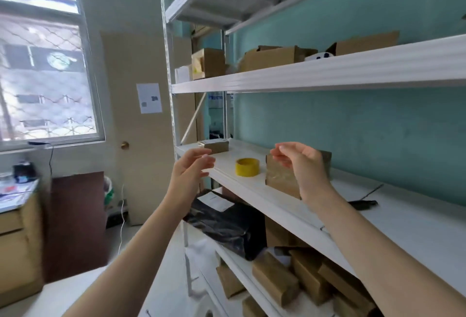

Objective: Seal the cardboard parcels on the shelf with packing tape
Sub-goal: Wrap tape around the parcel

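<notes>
You are holding your left hand (194, 168) near the yellow tape roll (247, 167) on the shelf (252, 191), your right hand (303, 165) before the cardboard parcel (281, 180), both grips wide, gripping nothing.

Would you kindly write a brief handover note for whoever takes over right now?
Left hand: open, empty, raised before the shelf.
Right hand: loosely curled, empty, in front of the near parcel.
Tape roll lies on the shelf between the hands; a small parcel sits at the far end.
Done: near parcel's front looks glossy, perhaps taped; unsure.
To do: pick up the roll, seal the parcels.
</notes>
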### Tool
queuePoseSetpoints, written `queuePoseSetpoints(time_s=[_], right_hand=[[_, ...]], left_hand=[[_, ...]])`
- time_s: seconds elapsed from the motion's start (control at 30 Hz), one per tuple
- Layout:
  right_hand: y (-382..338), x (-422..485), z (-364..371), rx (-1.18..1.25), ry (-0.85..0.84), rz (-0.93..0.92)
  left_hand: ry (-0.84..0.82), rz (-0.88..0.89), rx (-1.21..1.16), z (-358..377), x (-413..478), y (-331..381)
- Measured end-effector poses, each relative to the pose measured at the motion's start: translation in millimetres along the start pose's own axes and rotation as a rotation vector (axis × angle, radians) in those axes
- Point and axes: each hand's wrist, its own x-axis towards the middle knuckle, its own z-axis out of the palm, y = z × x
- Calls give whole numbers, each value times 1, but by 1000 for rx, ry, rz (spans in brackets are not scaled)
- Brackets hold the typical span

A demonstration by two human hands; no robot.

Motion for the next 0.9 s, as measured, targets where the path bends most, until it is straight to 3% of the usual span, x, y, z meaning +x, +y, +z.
queuePoseSetpoints(time_s=[0.23,0.63,0.9], right_hand=[[31,53,52,-3,23,6],[83,158,82,-35,49,-42],[92,211,83,-73,122,-56]], left_hand=[[5,-45,-14,-38,66,-40],[30,-74,-87,-24,169,-109],[-183,-62,46,19,234,-153]])
